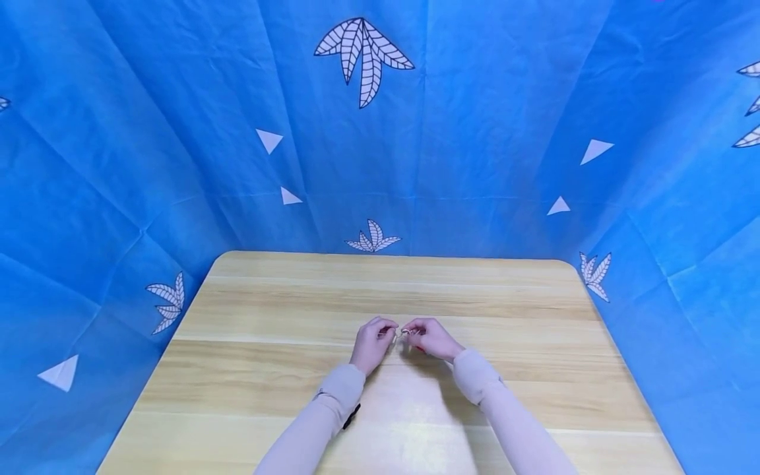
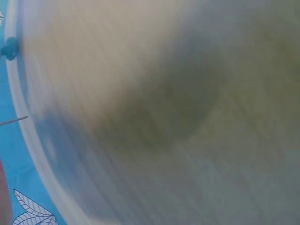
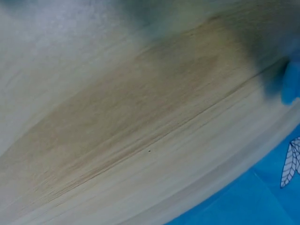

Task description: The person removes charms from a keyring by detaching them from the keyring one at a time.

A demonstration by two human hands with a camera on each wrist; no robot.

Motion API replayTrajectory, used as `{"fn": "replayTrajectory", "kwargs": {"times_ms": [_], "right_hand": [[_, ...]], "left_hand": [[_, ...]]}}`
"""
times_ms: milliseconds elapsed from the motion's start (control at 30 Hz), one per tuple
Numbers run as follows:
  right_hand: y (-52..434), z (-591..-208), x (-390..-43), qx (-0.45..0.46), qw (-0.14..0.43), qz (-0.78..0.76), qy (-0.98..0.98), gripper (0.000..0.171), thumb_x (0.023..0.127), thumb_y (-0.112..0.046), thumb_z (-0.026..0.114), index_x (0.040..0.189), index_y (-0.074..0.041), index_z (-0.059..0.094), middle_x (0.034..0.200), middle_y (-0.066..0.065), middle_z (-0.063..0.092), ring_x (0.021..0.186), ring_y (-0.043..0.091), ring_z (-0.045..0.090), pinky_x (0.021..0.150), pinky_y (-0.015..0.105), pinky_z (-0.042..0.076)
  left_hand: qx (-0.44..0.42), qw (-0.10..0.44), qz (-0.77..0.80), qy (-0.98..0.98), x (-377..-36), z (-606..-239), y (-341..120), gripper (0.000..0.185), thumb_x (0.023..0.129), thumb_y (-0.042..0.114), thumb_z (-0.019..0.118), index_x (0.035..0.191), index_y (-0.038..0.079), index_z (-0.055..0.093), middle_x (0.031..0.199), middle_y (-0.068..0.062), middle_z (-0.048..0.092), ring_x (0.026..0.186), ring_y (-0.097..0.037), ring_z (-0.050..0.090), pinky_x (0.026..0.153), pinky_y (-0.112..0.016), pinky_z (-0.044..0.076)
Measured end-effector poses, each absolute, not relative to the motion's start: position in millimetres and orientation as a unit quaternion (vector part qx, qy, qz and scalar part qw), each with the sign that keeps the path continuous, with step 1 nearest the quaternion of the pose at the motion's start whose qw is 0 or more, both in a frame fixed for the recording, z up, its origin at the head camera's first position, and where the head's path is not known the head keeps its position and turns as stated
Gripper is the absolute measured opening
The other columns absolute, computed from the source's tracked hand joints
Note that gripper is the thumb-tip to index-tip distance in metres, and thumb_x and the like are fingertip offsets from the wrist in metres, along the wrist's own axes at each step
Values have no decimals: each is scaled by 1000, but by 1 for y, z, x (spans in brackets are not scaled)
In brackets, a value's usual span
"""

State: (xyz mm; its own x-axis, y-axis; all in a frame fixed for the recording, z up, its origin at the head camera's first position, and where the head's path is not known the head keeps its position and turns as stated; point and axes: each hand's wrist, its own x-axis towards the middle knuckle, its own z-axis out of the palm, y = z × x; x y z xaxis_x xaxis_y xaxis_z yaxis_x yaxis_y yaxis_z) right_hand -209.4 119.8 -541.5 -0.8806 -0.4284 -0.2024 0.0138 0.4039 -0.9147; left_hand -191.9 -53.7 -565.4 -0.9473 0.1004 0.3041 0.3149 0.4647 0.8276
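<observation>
Over the middle of the table (image 1: 267, 389), my left hand (image 1: 372, 343) and right hand (image 1: 433, 338) face each other, fingertips close together. Between them is a small, thin, pale and shiny piece (image 1: 398, 334); I cannot tell its kind. The left thumb and fingers pinch its left side. On the other side, the right fingers pinch a small shiny loop-like part (image 1: 406, 331), and a bit of red (image 1: 419, 348) shows beneath them. In the left wrist view a thin grey tip (image 2: 15, 120) juts in at the left edge, above a sliver of finger (image 2: 4, 197).
A small black thing (image 1: 351, 417) shows beside the left sleeve (image 1: 332, 399). Blue cloth (image 1: 475, 132) with white leaf and triangle prints surrounds the table's back and sides. A blurred teal shape (image 2: 10, 48) and a blue shape (image 3: 291, 82) appear at the wrist views' edges.
</observation>
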Motion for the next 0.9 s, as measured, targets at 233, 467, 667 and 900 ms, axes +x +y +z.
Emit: {"fn": "replayTrajectory", "kwargs": {"times_ms": [233, 467, 667, 900], "right_hand": [[121, -536, -199, -141, 208, -550, 796, 22, 86, -7, 60, 105, 4, 59, 90, 27, 62, 69, 19, 60, 65, 30, 54], [121, -509, -183, -149, 192, -578, 779, 17, 88, -4, 56, 99, 8, 58, 94, 26, 63, 82, 30, 62, 75, 36, 53], [123, -515, -181, -134, 182, -595, 771, 16, 87, -4, 57, 100, 5, 60, 95, 20, 65, 90, 36, 62, 80, 36, 55], [125, -520, -182, -133, 165, -589, 780, 21, 88, -8, 57, 106, 3, 60, 99, 17, 66, 87, 20, 64, 83, 32, 55]], "left_hand": [[-131, 116, -520, -836, -180, -556, -55, 10, 85, 5, 61, 90, 7, 69, 86, -2, 67, 80, -14, 64, 73, -19, 55], [-160, 135, -508, -835, -173, -545, -56, 9, 85, 5, 62, 90, 8, 69, 85, -1, 65, 79, -13, 63, 73, -18, 55], [-176, 156, -501, -833, -169, -539, -56, 8, 84, 3, 63, 90, 6, 68, 86, -2, 65, 80, -15, 64, 72, -19, 56], [-204, 177, -493, -827, -167, -534, -56, 9, 84, 3, 63, 91, 5, 68, 87, -3, 65, 80, -15, 64, 72, -18, 55]]}}
